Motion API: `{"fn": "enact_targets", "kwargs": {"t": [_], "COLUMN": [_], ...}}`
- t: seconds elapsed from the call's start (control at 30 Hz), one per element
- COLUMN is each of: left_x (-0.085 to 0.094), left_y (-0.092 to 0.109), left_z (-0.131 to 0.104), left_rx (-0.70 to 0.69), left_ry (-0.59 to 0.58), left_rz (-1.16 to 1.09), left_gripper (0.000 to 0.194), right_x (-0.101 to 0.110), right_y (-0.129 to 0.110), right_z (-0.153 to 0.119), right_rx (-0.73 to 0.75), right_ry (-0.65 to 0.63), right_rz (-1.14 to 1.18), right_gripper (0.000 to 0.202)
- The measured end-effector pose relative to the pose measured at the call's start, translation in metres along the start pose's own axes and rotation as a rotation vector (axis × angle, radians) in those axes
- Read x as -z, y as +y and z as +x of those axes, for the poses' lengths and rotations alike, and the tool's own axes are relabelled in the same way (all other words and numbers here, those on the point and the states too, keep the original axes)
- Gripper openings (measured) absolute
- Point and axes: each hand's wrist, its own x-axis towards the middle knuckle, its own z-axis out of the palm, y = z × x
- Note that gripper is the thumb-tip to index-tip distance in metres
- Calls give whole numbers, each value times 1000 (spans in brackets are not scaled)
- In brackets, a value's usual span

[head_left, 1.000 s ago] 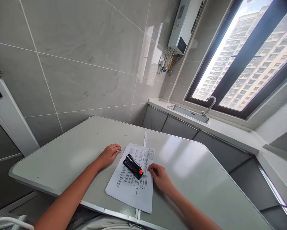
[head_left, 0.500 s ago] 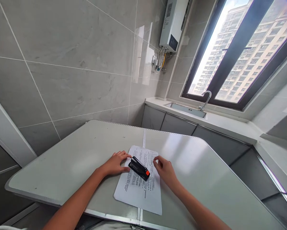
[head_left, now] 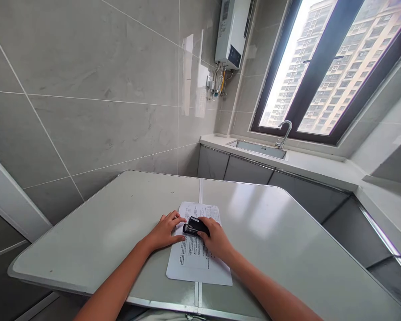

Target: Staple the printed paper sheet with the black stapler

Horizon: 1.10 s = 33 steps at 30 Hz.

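Observation:
A black stapler (head_left: 193, 226) lies over the printed paper (head_left: 200, 272), its jaw end pointing left. My right hand (head_left: 215, 236) is wrapped round the stapler's right end, thumb on the near side and fingers on the far side, hiding its orange part. At the stapler's left end my left hand (head_left: 165, 232) is open, fingers and thumb apart, at the paper's left edge. The fingertips are close to the stapler; whether they touch it I cannot tell. Whether the paper is one sheet or several I cannot make out.
The pale folding table (head_left: 96, 236) has a metal seam down its middle and a metal front edge. Behind it, a counter (head_left: 320, 169) holds a sink (head_left: 260, 149) with a tap (head_left: 285, 133). A water heater (head_left: 232, 35) hangs on the tiled wall.
My right hand has moved left onto the stapler and closed round it. The stapler has turned to lie more level across the paper. The paper has turned slightly, and the camera view has shifted.

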Motion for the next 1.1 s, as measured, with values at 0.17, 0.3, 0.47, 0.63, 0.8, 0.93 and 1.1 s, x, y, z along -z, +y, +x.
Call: {"fn": "enact_targets", "kwargs": {"t": [0.17, 0.3, 0.47, 0.63, 0.8, 0.93, 1.1], "left_x": [4, 2, -2, -1, -2, -3, -3], "left_y": [3, 3, 3, 5, 1, -1, 0], "left_z": [1, 3, 4, 3, 5, 6, 6], "left_rx": [-70, -105, -80, -58, -14, 8, -6], "left_ry": [-22, 20, 16, 8, 10, 21, 14], "left_rz": [-41, -17, -62, -60, -124, -189, -175], "left_gripper": [37, 26, 22, 23, 27, 29, 26], "right_x": [-1, -2, 20, 50, 57, 61, 56], "right_y": [8, 12, 15, 23, 29, 33, 27], "right_z": [6, 10, 13, 12, 16, 18, 18], "right_rx": [89, 136, 119, 116, 44, -113, -34], "right_ry": [-32, -29, 136, 14, -53, -129, -21], "right_rz": [38, 51, 33, 22, 130, 215, 192], "right_gripper": [49, 53, 25, 43, 44, 36, 35]}}
